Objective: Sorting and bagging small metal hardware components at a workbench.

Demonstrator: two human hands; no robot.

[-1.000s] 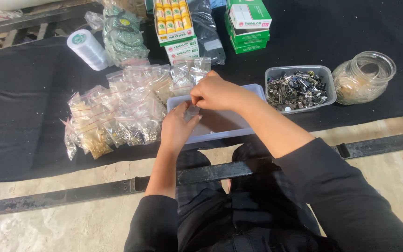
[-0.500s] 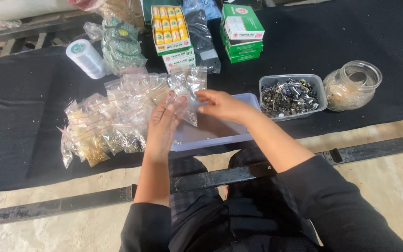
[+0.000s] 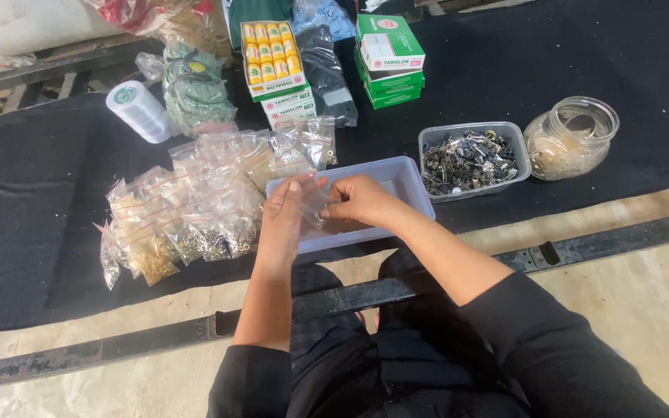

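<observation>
Left hand: the left hand is raised over the left end of the pale blue tray, fingers upright and pinched on the left edge of a small clear bag.
Right hand: the right hand meets it from the right, fingertips closed on the same bag's right edge; what the bag contains cannot be told.
Bag position: held between both hands just above the tray, not resting in it.
Change: half a second ago the left hand lay flatter and further left, over the edge of the packet pile, with the right hand reaching towards it; a second ago both hands were low in the tray. Now they have drawn together and lifted a single bag clear.
Meaning: judging by this, one bag has been singled out and is being worked at its mouth, either opened or sealed; which one is not visible.
Left of the tray: a heap of small clear packets with gold and silver bits, touching the tray's left end.
Right of the tray: a clear tub of metal pieces, then a glass jar lying tilted.
Far side: a white spool, yellow-topped boxes and green and white boxes.
Surface: black cloth.
</observation>
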